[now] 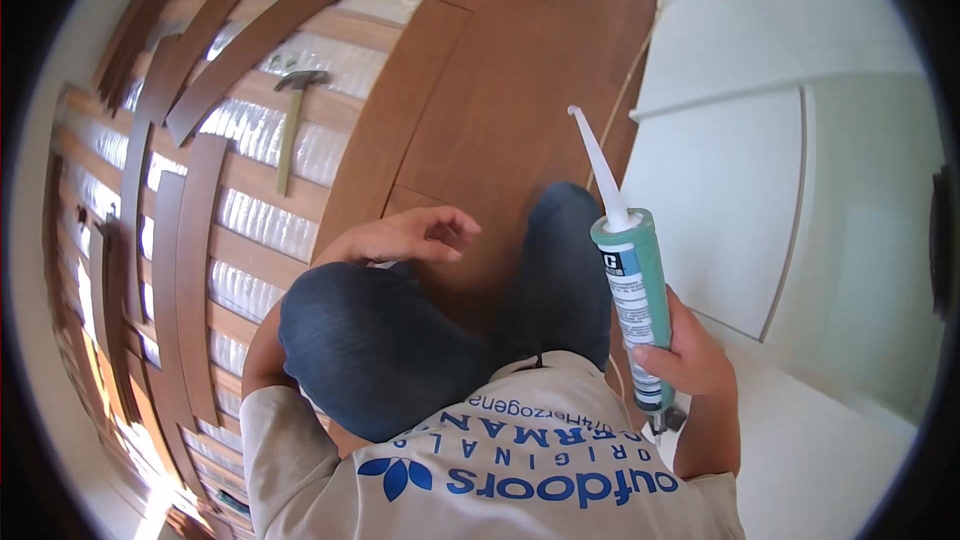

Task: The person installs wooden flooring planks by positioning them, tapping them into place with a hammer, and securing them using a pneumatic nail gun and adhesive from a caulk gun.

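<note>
Brightness is high throughout; at the lower left, sunlight is burnt out to white, and glare is thrown back by silvery sheeting (255, 220). Edges are bowed, corners are blackened, the right knee (565, 212) is slightly blurred.

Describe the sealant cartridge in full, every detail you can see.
The sealant cartridge is a green, plastic-looking cylinder with a printed, mostly white label and a long, tapering whitish nozzle, slightly crooked at the tip. Metal-looking hardware shows at its rear end. The right hand grips its lower part, thumb across the front. The nozzle points away from the person, slightly left.
</note>
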The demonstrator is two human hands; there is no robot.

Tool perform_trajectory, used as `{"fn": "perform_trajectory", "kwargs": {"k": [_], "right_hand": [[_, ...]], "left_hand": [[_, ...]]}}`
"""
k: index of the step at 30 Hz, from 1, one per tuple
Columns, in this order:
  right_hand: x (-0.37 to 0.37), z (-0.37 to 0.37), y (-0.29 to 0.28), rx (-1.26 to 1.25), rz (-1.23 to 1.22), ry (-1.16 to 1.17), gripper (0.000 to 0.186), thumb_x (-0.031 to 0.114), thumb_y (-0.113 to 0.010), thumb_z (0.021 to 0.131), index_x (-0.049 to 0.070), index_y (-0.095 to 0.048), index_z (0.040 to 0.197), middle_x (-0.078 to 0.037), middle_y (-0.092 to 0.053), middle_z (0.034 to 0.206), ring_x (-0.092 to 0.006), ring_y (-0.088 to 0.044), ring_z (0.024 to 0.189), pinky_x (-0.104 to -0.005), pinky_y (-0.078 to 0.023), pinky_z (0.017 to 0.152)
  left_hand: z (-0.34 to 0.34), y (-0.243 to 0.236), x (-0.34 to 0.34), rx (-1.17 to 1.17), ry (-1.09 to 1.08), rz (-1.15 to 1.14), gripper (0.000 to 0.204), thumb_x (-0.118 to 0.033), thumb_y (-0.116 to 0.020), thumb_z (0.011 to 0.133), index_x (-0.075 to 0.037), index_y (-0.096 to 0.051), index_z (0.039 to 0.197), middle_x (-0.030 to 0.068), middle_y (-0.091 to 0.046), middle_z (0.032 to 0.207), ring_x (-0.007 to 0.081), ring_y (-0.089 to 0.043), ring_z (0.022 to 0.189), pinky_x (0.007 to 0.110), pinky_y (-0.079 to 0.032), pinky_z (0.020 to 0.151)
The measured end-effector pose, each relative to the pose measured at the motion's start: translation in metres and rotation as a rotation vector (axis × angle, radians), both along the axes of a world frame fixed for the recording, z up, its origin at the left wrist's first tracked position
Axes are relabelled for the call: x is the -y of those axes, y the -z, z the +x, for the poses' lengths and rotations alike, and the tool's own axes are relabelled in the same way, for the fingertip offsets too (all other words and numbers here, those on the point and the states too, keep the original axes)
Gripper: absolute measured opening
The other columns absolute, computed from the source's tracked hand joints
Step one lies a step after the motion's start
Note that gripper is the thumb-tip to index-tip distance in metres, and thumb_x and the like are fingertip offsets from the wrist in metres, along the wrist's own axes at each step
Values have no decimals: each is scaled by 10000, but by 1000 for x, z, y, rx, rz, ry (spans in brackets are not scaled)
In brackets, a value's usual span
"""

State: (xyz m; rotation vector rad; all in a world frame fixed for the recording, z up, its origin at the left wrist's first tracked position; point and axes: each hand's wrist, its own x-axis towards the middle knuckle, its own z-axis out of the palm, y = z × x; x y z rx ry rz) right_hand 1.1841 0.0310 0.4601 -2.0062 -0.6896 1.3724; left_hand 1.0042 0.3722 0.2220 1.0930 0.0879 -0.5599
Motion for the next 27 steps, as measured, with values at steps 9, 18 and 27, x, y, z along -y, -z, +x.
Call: {"fn": "perform_trajectory", "kwargs": {"k": [9, 18, 27], "right_hand": [[-245, -37, 113, -402, -46, -489, 637, 423, -635, 1029, -19, -489, 1463, -147, -642, 1244, -224, -634, 1121, -363, -515, 1003], [-333, -12, 195, -640, 45, -397, 665, -21, -670, 924, -4, -457, 1554, -166, -578, 1492, -268, -575, 1377, -414, -483, 1137], [-395, -10, 161, -940, 1, -47, 836, 469, -857, 812, 123, -552, 1509, -204, -547, 1539, -403, -497, 1453, -679, -338, 1216]], "left_hand": [[-41, 12, -33, 352, -882, -622, 769, -547, -854, 830, -89, -552, 1368, 172, -662, 1307, 301, -657, 1208, 463, -538, 1034], [-97, 39, -133, 235, -1608, -531, 661, -654, -772, 864, -80, -635, 1162, 107, -734, 1026, 206, -735, 897, 386, -639, 784], [-100, 60, -183, 125, -1896, -929, 542, -664, -711, 933, -153, -628, 1091, 28, -689, 988, 178, -702, 954, 427, -605, 885]]}}
